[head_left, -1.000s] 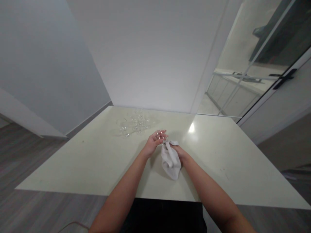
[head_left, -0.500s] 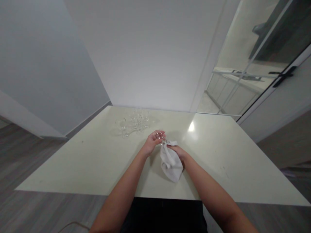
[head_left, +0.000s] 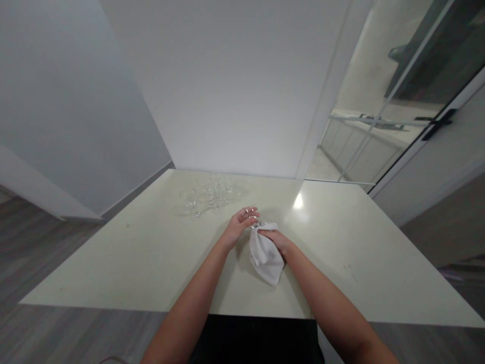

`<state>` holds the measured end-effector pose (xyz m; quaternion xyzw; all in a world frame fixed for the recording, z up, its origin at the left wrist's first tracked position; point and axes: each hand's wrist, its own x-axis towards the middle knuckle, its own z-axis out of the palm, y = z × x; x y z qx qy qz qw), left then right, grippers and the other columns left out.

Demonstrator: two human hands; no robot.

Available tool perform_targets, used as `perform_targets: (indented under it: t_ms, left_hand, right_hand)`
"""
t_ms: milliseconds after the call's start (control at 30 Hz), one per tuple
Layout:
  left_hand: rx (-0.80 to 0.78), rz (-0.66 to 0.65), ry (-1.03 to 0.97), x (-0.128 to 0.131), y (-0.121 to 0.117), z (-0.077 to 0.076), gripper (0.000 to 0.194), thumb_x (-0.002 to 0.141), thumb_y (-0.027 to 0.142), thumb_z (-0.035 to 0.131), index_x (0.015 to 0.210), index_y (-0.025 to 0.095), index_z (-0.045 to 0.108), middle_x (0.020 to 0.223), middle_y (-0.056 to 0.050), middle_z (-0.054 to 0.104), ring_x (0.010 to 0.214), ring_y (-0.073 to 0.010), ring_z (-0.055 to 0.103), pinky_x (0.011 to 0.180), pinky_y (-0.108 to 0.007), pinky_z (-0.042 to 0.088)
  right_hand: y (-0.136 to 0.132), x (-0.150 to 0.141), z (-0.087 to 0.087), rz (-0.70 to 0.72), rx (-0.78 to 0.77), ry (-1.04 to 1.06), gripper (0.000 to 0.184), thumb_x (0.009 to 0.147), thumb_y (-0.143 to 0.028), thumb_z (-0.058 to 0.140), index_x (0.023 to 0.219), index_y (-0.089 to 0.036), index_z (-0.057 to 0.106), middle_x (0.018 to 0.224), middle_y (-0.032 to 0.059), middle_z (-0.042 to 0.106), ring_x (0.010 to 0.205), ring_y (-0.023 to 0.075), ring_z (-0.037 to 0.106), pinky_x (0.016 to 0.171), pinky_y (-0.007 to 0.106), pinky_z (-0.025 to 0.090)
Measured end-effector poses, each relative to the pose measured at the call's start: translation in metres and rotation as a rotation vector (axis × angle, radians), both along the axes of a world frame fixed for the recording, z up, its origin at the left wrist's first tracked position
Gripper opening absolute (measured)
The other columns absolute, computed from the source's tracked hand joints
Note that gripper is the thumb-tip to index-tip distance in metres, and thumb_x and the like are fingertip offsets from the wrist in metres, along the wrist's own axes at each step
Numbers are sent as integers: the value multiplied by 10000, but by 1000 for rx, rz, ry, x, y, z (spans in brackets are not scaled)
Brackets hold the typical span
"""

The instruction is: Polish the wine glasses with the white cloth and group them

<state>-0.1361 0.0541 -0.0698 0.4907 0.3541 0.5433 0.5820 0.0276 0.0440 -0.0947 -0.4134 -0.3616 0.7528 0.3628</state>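
Note:
My left hand (head_left: 241, 222) is closed around a clear glass (head_left: 250, 212), its fingers curled on the far side and the thumb nearer me. The glass looks like a stemmed one, but much of it is hidden. My right hand (head_left: 276, 237) grips a white cloth (head_left: 265, 258) and presses it against the near end of the glass. Most of the cloth hangs down toward me in folds. Both hands are just above the pale table (head_left: 151, 258), close together.
Several clear stemmed glasses (head_left: 215, 194) stand grouped on the table's far left part, ahead of my left hand. A white wall panel (head_left: 235, 101) rises at the far edge. On the right are a glass partition and a door with a black handle (head_left: 439, 124).
My right hand and the cloth have shifted slightly at the glass, while my left hand keeps its hold. The whole view has tilted a little.

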Motion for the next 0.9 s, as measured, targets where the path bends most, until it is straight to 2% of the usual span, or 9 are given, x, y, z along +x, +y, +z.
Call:
perform_targets:
  t_ms: [233,400,467,633,900]
  left_hand:
    - [-4,15,32,0,-1,1,523,687,399,766,1131,165,621,1046,-100,681,828,-172,635,783,-303,474]
    - [27,18,66,0,-1,4,517,682,390,770,1118,161,614,1017,-84,668,812,-155,619,758,-288,475]
    - [55,57,82,1,-1,4,541,647,374,795,1112,172,606,978,-57,652,797,-141,609,722,-264,474]
    - [55,127,96,4,1,1,568,605,326,827,1092,176,574,886,-12,613,757,-120,604,688,-245,473]
    - [23,113,97,1,2,1,495,602,316,827,1014,160,602,876,-22,630,742,-129,616,689,-256,474]
  right_hand:
    - [-2,-1,7,16,35,-12,341,544,-346,827,789,-152,693,695,10,686,603,159,601,652,294,467]
    - [-2,-3,6,5,65,-49,349,563,-353,819,828,-160,698,745,16,695,651,172,616,686,308,476]
    - [-1,-5,2,-5,145,-92,337,598,-380,798,846,-173,703,791,23,706,697,181,625,704,311,480]
    - [3,-11,-3,13,464,-243,285,711,-411,717,908,-205,720,955,25,721,879,192,629,847,329,467]
    - [4,-9,-1,29,505,-271,238,718,-399,706,879,-224,729,968,27,722,912,200,623,878,334,458]
